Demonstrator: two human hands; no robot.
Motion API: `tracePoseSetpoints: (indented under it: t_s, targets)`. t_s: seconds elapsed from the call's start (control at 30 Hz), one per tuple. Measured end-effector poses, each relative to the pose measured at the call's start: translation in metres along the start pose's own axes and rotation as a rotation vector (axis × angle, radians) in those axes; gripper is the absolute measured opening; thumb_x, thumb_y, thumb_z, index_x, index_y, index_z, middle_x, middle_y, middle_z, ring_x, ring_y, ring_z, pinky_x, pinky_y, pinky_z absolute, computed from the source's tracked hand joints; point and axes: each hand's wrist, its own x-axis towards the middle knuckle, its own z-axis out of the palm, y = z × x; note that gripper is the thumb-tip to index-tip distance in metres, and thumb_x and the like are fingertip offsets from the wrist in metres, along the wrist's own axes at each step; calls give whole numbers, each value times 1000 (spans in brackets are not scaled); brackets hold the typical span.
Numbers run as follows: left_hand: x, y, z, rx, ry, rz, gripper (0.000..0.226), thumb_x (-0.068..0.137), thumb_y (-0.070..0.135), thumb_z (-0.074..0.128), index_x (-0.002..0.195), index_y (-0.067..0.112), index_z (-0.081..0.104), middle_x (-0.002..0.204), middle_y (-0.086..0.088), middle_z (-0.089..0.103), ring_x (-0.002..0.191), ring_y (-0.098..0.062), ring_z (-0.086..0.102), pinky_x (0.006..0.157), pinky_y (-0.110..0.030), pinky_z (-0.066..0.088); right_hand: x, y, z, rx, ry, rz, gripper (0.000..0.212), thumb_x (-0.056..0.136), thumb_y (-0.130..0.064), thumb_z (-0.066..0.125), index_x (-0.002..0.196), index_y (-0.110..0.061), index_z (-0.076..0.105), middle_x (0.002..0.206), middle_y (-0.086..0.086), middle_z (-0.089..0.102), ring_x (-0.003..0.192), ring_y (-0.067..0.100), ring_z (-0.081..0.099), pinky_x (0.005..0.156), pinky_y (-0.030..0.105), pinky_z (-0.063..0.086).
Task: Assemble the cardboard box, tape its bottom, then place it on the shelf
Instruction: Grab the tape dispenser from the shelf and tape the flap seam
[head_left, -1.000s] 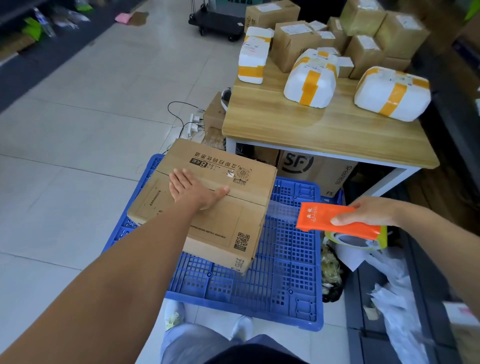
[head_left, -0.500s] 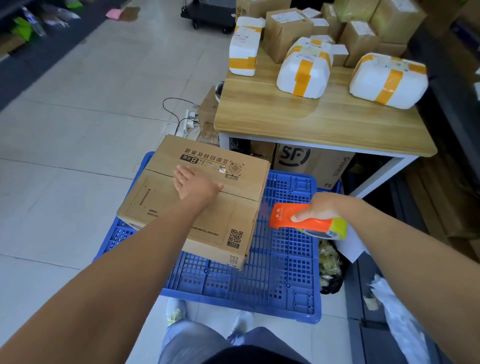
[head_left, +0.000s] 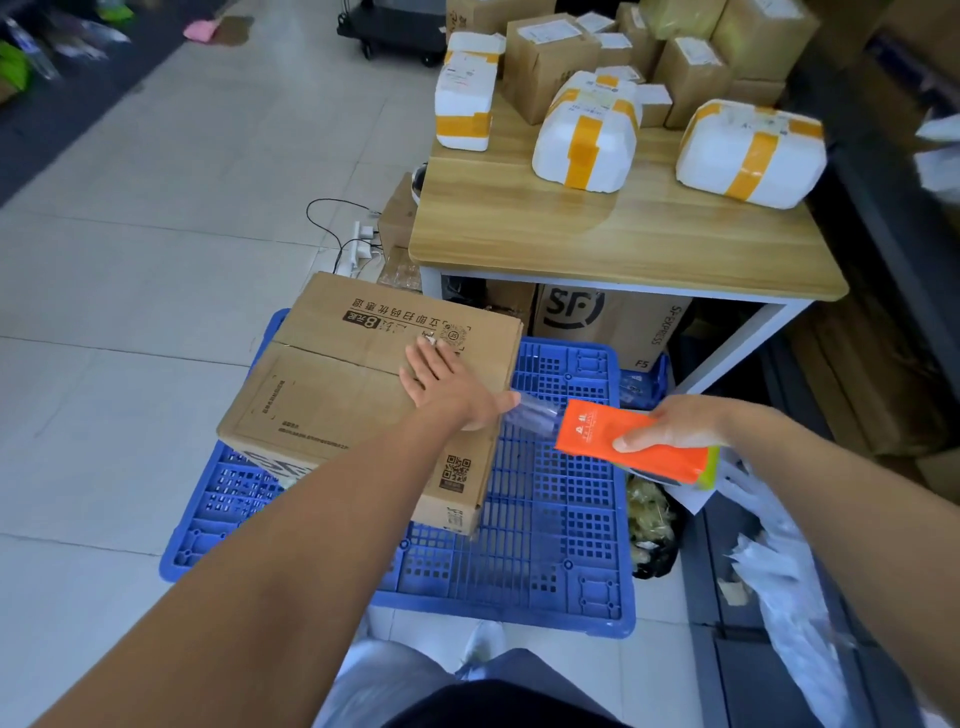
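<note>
Resting at frame centre on a blue plastic lattice pallet (head_left: 545, 519): one brown corrugated cardboard box (head_left: 363, 384), printed flaps closed, seam uppermost. Left hand (head_left: 447, 384) lies flat and open-palmed on the box's right side; right hand (head_left: 675, 426) grips an orange tape dispenser (head_left: 628, 441), clear glossy tape (head_left: 530, 415) stretched to the box edge. Upper right: wood-grain table (head_left: 597, 239).

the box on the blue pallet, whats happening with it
A person is taping the box, which sits on the pallet. The left hand presses flat on its top by the flap seam. The right hand holds an orange tape dispenser just off the box's right edge, with clear tape stretched from it toward the left thumb.
</note>
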Motion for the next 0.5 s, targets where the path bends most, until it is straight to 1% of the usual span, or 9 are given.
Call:
tracePoseSetpoints:
  t_s: [0.03, 0.1, 0.13, 0.2, 0.23, 0.33, 0.37, 0.43, 0.5]
  targets:
    - [0, 1, -1, -1, -14, 1, 129, 71, 86, 34, 140, -2, -31, 147, -24, -37, 136, -40, -34, 111, -55, -14, -4, 7, -1, 39, -7, -10, 106, 30, -93, 61, 113, -26, 65, 113, -4, 66, 101, 21, 65, 101, 41, 47]
    - [-1, 2, -3, -4, -34, 1, 129, 70, 87, 33, 140, -1, -31, 147, -23, -37, 135, -39, -35, 111, -55, -15, -12, 16, -2, 122, -20, -32, 98, 30, -91, 63, 104, -27, 69, 104, -2, 72, 93, 21, 70, 99, 41, 50]
    - [-2, 2, -3, -2, -38, 1, 130, 70, 87, 33, 140, -1, -31, 147, -23, -38, 135, -39, -35, 111, -54, -15, -14, 18, -4, 154, -15, -37, 97, 29, -90, 63, 103, -27, 71, 102, -2, 74, 90, 20, 72, 98, 41, 50]
    - [-3, 2, -4, 5, -43, 1, 129, 70, 87, 33, 140, -1, -31, 147, -23, -38, 135, -39, -35, 111, -54, -15, -22, 20, -7, 182, -6, -51, 103, 24, -92, 64, 103, -27, 71, 101, -3, 74, 91, 19, 71, 98, 38, 49]
    - [-4, 1, -4, 6, -43, 0, 129, 71, 86, 34, 140, -1, -31, 147, -23, -38, 136, -39, -35, 112, -54, -15, -25, 21, -8, 183, -1, -51, 101, 25, -91, 65, 103, -27, 70, 101, -4, 74, 92, 18, 70, 97, 37, 49]
    - [-5, -2, -5, -2, -34, 2, 128, 71, 85, 36, 141, 0, -30, 148, -21, -37, 136, -37, -34, 112, -53, -15, -29, 25, -9, 143, 39, -2, 78, 52, -81, 67, 104, -24, 70, 103, -1, 72, 91, 18, 69, 95, 36, 50]
    - [-5, -3, -4, -11, -30, 7, 128, 72, 84, 37, 141, 0, -30, 148, -21, -37, 137, -37, -34, 112, -53, -15, -27, 24, -6, 107, 70, 22, 74, 57, -79, 66, 105, -22, 70, 103, -1, 71, 90, 19, 68, 95, 37, 50]
    - [-5, -4, -1, -21, -11, 19, 127, 72, 84, 38, 142, 1, -29, 149, -21, -36, 137, -37, -34, 112, -53, -15, -17, 17, 3, 52, 122, 52, 82, 60, -80, 63, 113, -18, 67, 111, 1, 68, 93, 20, 65, 95, 37, 50]
    - [-5, -4, 2, -21, 10, 30, 126, 73, 83, 38, 142, 1, -29, 149, -22, -36, 137, -37, -34, 112, -53, -15, -5, -2, 14, 0, 126, 73, 90, 67, -78, 60, 127, -11, 58, 124, 5, 60, 100, 23, 57, 93, 34, 47]
